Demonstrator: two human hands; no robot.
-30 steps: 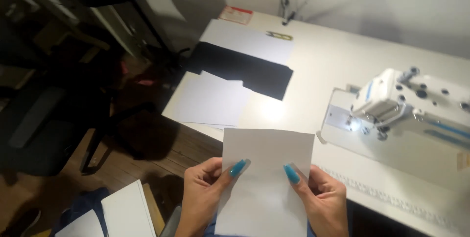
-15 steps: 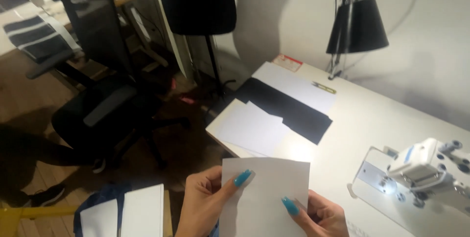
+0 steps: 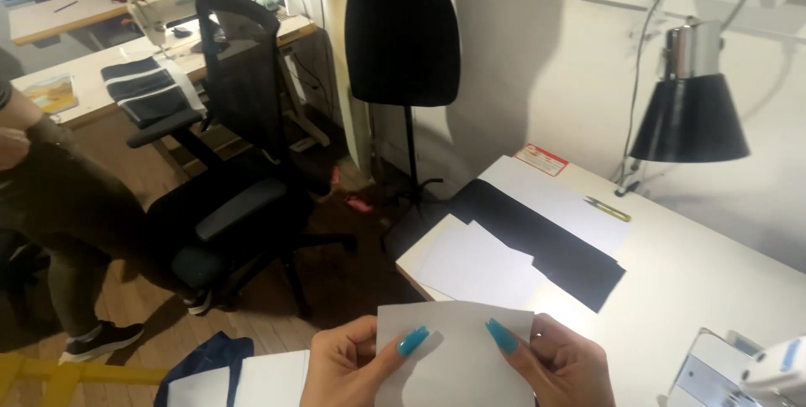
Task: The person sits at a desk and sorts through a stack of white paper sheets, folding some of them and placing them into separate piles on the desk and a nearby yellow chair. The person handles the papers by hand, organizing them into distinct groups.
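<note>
At the bottom of the view, both hands pinch one white fabric piece [image 3: 453,357] off the near edge of the bench [image 3: 705,281]: the left hand [image 3: 348,369] grips its left side, the right hand [image 3: 562,367] its right side, each thumb pressed flat on the front. Just beyond, white panels [image 3: 478,266] lie at the bench's left corner, overlapped by a black fabric strip [image 3: 546,243]. A small yellow snipper [image 3: 609,209] lies farther in. A black lamp [image 3: 690,117] stands at the far edge. Past the bench stand a black dress form [image 3: 403,29] and an office chair [image 3: 243,155].
</note>
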